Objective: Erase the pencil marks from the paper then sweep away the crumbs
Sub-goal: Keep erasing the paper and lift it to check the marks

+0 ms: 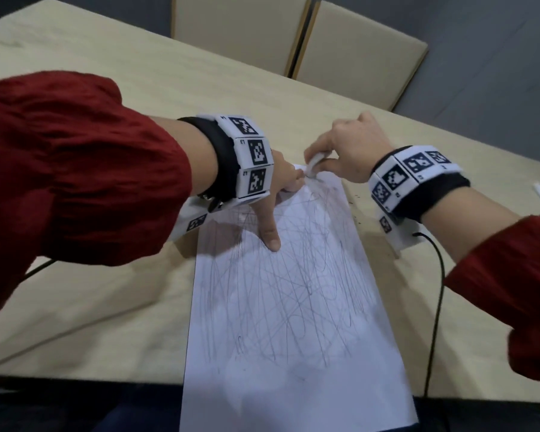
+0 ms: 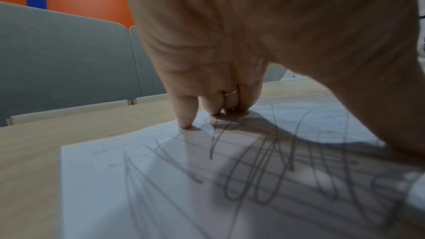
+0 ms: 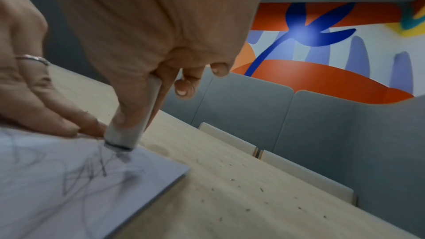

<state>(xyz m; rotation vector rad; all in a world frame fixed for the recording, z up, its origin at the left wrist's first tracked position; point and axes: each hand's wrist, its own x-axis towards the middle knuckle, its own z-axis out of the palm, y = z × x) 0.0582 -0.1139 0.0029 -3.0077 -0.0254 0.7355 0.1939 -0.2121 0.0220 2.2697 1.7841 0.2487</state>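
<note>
A white sheet of paper [image 1: 293,307] lies on a light wooden table [image 1: 106,291], and its near end hangs a little over the table edge. Grey pencil marks [image 1: 293,291] cover almost the whole sheet in crossing lines.

The left hand [image 1: 278,194] presses on the far part of the paper with spread, straight fingers [image 2: 186,114]; the thumb points toward the person and also lies flat on the sheet. This hand grips nothing.

The right hand [image 1: 353,148] pinches a white eraser [image 1: 314,165] between thumb and forefinger (the other fingers are curled in toward the palm). The eraser stands nearly upright, and its dark lower end touches the paper near the far right corner, just beside the left fingertips.

Small dark crumbs [image 3: 253,194] lie scattered on the bare table to the right of the sheet. Both wrists carry bands with black and white markers, above red sleeves [image 1: 75,169]. Two cream chairs [image 1: 356,48] stand behind the table.
</note>
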